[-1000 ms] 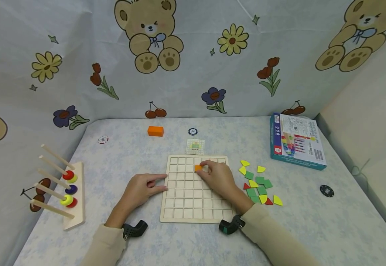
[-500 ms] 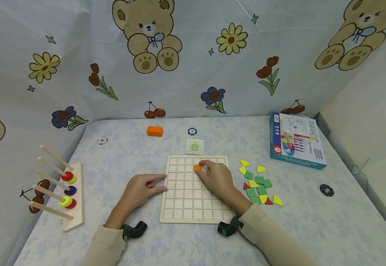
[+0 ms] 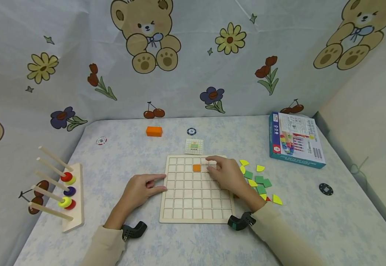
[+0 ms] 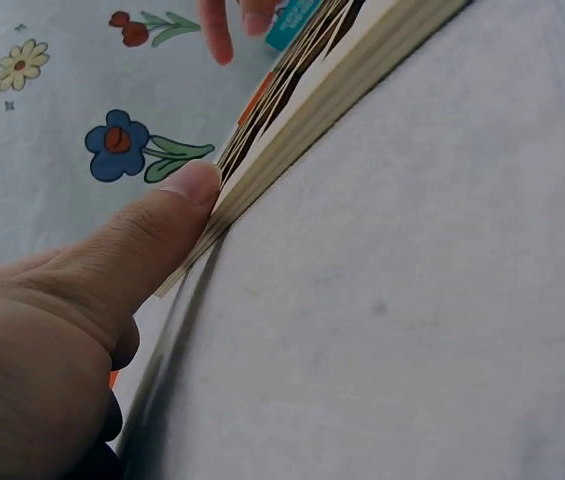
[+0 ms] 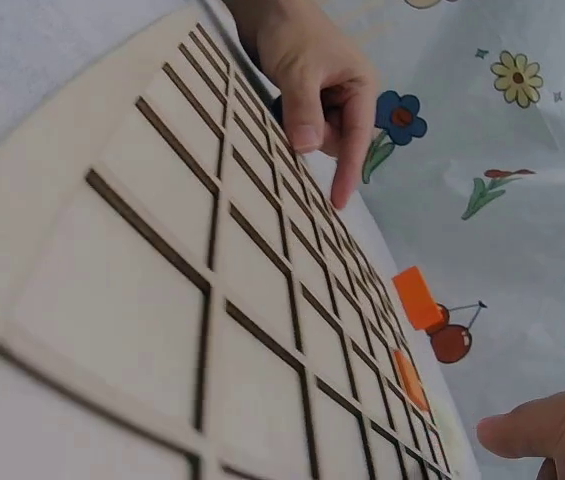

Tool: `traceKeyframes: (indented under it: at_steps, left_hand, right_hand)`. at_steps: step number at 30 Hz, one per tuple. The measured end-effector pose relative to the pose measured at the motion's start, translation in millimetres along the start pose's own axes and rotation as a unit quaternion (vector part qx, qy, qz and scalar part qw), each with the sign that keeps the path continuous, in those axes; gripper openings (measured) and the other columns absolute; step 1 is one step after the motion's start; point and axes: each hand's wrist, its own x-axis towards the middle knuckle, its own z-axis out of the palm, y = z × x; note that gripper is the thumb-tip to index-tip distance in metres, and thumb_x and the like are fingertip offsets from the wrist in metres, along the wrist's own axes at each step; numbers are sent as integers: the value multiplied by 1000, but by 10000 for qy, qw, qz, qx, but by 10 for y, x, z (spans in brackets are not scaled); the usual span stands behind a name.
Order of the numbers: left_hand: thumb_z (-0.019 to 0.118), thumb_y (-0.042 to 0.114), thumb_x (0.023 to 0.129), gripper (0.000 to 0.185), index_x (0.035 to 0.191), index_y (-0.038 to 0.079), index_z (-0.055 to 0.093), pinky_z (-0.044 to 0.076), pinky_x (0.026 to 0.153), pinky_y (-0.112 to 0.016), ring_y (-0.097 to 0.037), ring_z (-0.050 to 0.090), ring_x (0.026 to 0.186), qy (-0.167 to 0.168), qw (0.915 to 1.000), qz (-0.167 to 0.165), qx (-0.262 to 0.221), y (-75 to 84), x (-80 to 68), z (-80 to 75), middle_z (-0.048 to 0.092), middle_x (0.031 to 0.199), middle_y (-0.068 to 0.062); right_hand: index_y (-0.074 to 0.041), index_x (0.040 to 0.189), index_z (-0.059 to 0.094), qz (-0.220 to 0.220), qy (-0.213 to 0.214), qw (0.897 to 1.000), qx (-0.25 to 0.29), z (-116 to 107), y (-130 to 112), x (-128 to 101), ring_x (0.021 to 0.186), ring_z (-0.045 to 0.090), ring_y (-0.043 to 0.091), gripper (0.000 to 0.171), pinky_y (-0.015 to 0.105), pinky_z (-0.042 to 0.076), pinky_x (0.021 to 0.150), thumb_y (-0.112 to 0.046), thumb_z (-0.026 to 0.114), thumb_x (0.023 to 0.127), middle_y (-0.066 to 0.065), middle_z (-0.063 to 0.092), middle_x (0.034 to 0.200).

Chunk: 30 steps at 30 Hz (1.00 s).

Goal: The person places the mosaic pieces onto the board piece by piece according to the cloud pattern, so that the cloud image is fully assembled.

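From above I see my left hand [image 3: 142, 191] resting at the left edge of the grid board [image 3: 196, 218], index finger and thumb extended against it; only my left wrist view shows the thumb [image 4: 177, 205] pressed flat to the board's layered side. My right hand [image 3: 227, 176] hovers over the board's far right cells, fingers relaxed, holding nothing. The orange tile [image 3: 197, 168] lies flat in a cell of the second row from the far edge, just left of that hand, its edges square with the grid; it is square, without a long axis.
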Motion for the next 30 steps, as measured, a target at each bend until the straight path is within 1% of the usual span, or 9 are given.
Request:
traceKeyframes:
  at_steps: [3, 7, 11, 14, 18, 21, 25, 30]
  left_hand:
    - [83, 47, 83, 41, 120, 30, 78, 36, 57, -25, -3, 27, 52, 9, 10000, 29, 1, 4, 6, -2, 35, 56, 14]
    - [82, 48, 83, 42, 121, 30, 77, 35, 57, -25, -3, 27, 53, -42, 10000, 68, -22, 6, 24, 3, 35, 56, 14]
    - [82, 49, 83, 43, 121, 31, 77, 36, 58, -25, -2, 27, 53, -59, 10000, 73, -24, -1, 35, 12, 35, 56, 14]
    - [82, 48, 83, 42, 120, 31, 78, 36, 58, -26, -3, 28, 52, -27, 10000, 76, -33, -4, 35, 15, 35, 56, 14]
    - [82, 48, 83, 42, 121, 30, 77, 36, 58, -26, -3, 28, 53, -46, 10000, 50, -34, -7, 29, 16, 35, 56, 14]
    - [83, 49, 82, 42, 120, 30, 78, 36, 58, -26, -3, 28, 53, -51, 10000, -37, -21, -4, 13, 8, 35, 56, 14]
    - [83, 49, 82, 42, 119, 31, 78, 35, 58, -26, -3, 28, 53, -28, 10000, -57, 11, -6, 2, 3, 34, 56, 14]
    - [82, 50, 82, 42, 119, 30, 78, 36, 59, -26, -2, 28, 53, 1, 10000, 28, 30, -15, 5, 11, 34, 57, 15]
  right_hand:
    - [-19, 133, 70, -37, 30, 9999, -139, -221, 128, -27, 43, 31, 14, 34, 29, 28, 43, -20, 71, 99, -2, 40, 54]
    - [-21, 134, 70, 116, -9, 9997, -197, -528, 382, -77, 45, 38, 19, 35, 30, 32, 43, -16, 71, 99, 1, 41, 56]
    - [-18, 133, 71, 231, -282, 9990, -243, -782, 659, -113, 49, 42, 22, 34, 30, 34, 46, -15, 70, 99, 2, 42, 58]
    - [-17, 131, 72, 330, -564, 9975, -254, -906, 829, -121, 50, 42, 22, 32, 30, 34, 47, -13, 68, 99, 2, 41, 58]
    - [-18, 131, 73, 489, -932, 9940, -294, -970, 973, -111, 50, 43, 21, 34, 28, 34, 48, -9, 65, 99, 1, 40, 58]
    - [-18, 131, 73, 429, -1146, 9918, -357, -965, 1021, -88, 52, 44, 20, 34, 28, 35, 49, -10, 64, 99, 0, 40, 58]
    - [-18, 131, 73, 381, -1193, 9911, -449, -953, 1040, -67, 54, 46, 21, 32, 28, 35, 51, -16, 66, 100, 0, 41, 59]
    - [-18, 127, 74, 397, -1055, 9921, -544, -935, 1046, -61, 54, 44, 20, 28, 28, 33, 50, -21, 69, 99, -1, 42, 60]
